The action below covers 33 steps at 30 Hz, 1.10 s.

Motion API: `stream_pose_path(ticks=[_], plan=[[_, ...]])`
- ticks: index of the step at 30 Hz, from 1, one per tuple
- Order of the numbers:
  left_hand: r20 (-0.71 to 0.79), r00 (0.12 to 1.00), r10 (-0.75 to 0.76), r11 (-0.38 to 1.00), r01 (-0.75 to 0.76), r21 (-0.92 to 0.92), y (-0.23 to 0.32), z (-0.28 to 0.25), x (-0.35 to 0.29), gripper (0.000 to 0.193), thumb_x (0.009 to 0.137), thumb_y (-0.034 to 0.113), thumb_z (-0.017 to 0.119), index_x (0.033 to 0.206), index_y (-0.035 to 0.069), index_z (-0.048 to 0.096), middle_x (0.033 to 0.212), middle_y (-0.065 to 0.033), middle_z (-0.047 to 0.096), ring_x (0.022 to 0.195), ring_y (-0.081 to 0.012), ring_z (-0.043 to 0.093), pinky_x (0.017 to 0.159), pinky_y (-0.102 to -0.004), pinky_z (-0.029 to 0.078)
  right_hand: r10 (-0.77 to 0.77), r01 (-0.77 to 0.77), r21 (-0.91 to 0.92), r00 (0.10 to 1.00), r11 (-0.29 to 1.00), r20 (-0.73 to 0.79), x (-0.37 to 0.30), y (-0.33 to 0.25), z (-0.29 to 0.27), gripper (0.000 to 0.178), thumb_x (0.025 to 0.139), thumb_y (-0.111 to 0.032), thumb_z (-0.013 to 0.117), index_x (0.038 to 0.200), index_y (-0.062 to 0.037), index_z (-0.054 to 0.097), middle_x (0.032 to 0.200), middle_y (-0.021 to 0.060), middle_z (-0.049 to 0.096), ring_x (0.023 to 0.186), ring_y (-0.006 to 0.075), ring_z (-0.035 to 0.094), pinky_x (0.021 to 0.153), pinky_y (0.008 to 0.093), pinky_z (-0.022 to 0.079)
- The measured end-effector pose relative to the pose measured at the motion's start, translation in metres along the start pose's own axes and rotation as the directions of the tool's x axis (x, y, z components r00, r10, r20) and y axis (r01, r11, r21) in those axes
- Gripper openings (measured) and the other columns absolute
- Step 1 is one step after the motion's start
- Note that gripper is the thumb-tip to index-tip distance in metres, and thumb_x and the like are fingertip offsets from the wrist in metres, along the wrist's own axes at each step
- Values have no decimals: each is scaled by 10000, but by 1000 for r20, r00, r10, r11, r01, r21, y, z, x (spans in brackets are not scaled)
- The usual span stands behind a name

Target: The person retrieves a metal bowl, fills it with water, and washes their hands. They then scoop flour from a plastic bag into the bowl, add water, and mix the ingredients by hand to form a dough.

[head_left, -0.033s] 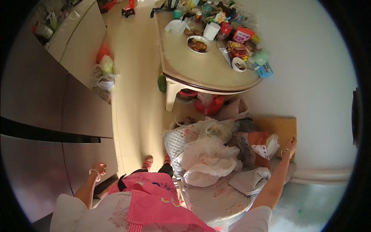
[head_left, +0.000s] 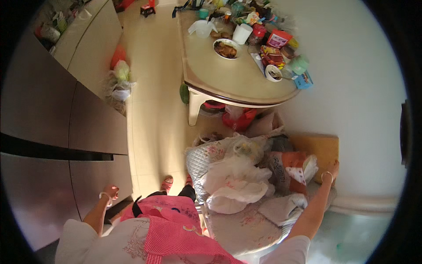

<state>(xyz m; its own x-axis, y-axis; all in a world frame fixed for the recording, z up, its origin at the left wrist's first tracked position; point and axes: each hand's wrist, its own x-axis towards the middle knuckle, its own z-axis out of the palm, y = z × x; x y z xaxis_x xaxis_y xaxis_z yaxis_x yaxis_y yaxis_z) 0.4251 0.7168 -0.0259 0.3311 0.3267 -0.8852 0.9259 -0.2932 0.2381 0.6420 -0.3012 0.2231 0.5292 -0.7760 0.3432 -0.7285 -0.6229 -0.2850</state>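
Our right hand [head_left: 332, 170] is at the right edge of the wooden board [head_left: 315, 147], beside the wall; we cannot tell whether its fingers grip. An orange-and-white package [head_left: 288, 165] partly covers the board, with white plastic bags [head_left: 237, 187] to its left. Our left hand [head_left: 111, 192], fingers bent, hangs near the dark cabinet [head_left: 99, 176]; we cannot tell how tightly it closes.
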Motion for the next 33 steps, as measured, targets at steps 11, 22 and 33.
stream_pose_path(ticks=[11,22,33], plan=[[16,992,-123,967,116,227,25,50,-43,212,881,182,519,989,37,631,745,-118,629,645,-237,634,588,-394,537,66,-10,-185,952,983,298,156,68,82,798,747,-247,699,1416,-128,280,1408,162,368,1269,348,377,1051,421,346],[-10,987,-159,932,153,329,70,51,-61,216,881,177,533,968,13,644,747,-126,644,642,-222,641,564,-355,553,48,-4,-363,993,932,112,109,-2,72,687,719,-70,700,1308,-183,365,1250,111,453,1121,345,460,929,447,415],[492,866,91,889,-294,352,-18,4,51,172,857,145,522,925,40,640,724,-111,630,654,-218,641,562,-345,531,-192,241,-170,946,955,262,100,20,90,342,839,-70,573,1167,-101,483,1038,167,609,986,372,573,810,456,460]])
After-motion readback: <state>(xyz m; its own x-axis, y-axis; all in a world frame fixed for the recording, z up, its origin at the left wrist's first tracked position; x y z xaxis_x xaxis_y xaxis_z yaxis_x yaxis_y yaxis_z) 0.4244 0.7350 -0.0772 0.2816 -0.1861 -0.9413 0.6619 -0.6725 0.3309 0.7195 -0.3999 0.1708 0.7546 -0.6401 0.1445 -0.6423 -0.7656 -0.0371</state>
